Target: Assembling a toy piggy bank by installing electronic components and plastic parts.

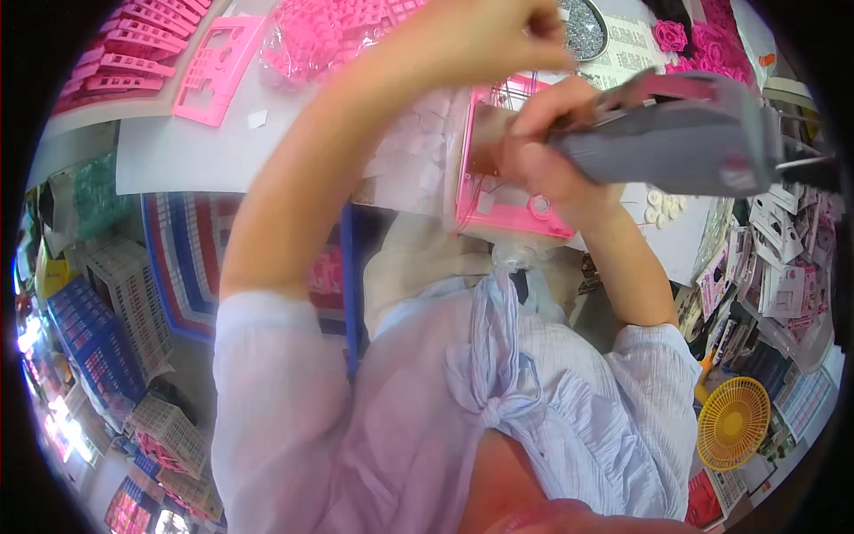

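My right hand [569, 160] is wrapped around the grey body of a cordless power screwdriver [667, 142], which is smeared by motion. It is held over a pink plastic housing [511, 221] with thin wires in it. The screwdriver's tip is not plain to see. My left hand [498, 37] is above the far end of the housing, its fingers curled together beside a dark-rimmed dish of small silvery pieces [585, 34], probably screws. I cannot make out whether anything is between those fingers. Part of the housing is hidden by my right hand.
A clear bag of pink plastic parts [329, 36], a flat pink panel [221, 71] and stacked pink parts [138, 44] are at the far left. Small white round pieces [663, 209] lie to the right. A yellow basket [734, 423] and piled packaging [792, 258] stand beyond the table.
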Tool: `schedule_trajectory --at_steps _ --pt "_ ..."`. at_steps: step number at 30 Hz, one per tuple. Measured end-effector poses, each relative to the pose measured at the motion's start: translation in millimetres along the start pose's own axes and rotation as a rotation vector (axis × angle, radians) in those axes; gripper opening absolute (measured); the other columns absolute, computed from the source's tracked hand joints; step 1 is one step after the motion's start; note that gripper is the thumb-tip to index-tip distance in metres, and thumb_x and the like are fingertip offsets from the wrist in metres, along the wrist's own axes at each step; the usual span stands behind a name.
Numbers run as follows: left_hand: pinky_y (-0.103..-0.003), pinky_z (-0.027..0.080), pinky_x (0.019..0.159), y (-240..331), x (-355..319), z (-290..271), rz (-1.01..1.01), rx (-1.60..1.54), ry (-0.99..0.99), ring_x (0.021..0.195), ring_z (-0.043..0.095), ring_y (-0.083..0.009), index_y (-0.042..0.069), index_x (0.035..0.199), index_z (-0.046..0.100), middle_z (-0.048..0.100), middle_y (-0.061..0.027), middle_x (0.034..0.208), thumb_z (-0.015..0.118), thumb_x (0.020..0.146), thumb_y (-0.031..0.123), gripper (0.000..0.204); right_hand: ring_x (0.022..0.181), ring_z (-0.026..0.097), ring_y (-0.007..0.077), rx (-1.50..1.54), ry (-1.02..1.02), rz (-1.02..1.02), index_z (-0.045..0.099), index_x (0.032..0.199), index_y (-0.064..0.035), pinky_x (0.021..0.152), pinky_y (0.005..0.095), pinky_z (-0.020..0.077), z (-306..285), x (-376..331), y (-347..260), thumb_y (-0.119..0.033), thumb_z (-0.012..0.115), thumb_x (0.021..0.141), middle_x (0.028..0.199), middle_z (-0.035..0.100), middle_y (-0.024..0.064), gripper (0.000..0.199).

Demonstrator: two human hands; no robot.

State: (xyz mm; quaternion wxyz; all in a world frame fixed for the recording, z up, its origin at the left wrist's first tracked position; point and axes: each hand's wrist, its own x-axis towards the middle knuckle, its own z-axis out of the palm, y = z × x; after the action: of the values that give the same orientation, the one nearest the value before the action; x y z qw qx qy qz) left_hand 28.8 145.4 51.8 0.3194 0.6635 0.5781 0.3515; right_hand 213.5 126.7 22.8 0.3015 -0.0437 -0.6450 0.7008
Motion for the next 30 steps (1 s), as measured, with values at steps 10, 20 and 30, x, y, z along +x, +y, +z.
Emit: schedule_trajectory --at_steps 10,20,30 --pt "-0.038 0.036 0.082 -35 -130 61 0.303 0.135 0.266 0.083 0.061 -0.0203 0.014 0.089 0.07 0.066 0.0009 0.091 0.076 0.081 0.017 0.011 0.055 0.043 0.0114 0.189 -0.167 -0.192 0.049 0.119 -0.0098 0.059 0.0321 0.0445 -9 26 -27 -0.025 0.053 0.102 0.062 0.044 -0.0034 0.023" --pt "-0.041 0.036 0.08 -23 -136 59 0.186 0.311 0.475 0.082 0.062 -0.0229 0.011 0.088 0.069 0.066 -0.0015 0.088 0.082 0.077 0.023 0.021 0.052 0.042 0.0124 0.128 0.042 -0.231 0.05 0.116 -0.0071 0.057 0.0329 0.043 -2 29 -4 -0.006 0.049 0.098 0.061 0.043 -0.0001 0.018" --pt "-0.042 0.045 0.073 -15 -198 65 -0.183 0.234 -0.036 0.076 0.064 -0.0321 0.005 0.084 0.067 0.065 -0.0087 0.079 0.078 0.082 0.02 0.018 0.056 0.047 0.0136 0.181 0.026 -0.179 0.052 0.11 -0.0024 0.055 0.0312 0.0418 -15 46 41 -0.002 0.055 0.096 0.066 0.05 0.0034 0.014"
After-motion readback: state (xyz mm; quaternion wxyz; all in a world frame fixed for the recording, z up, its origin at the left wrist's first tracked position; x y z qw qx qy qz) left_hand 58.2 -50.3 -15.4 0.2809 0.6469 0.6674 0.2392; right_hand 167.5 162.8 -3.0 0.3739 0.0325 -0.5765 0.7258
